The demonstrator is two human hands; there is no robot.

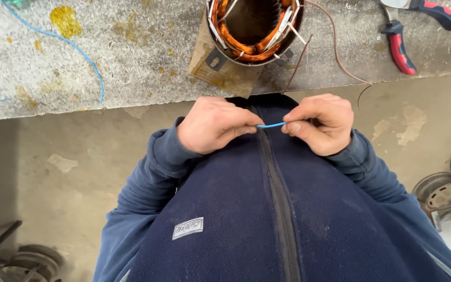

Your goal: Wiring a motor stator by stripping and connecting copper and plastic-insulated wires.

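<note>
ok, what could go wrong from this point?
1. The short blue wire piece is pinched only at its ends between the left hand and right hand, over the floor rather than the bench; a slip could drop it.
2. The stator sits at the bench edge on a cardboard scrap; loose brown leads hang near the hands and could snag.

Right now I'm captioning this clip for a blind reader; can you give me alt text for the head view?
Two bare hands, left hand and right hand, pinch a short blue wire between them in front of a navy fleece jacket. Beyond, on a stained workbench, sit a motor stator with copper windings and red-handled pliers.
</note>
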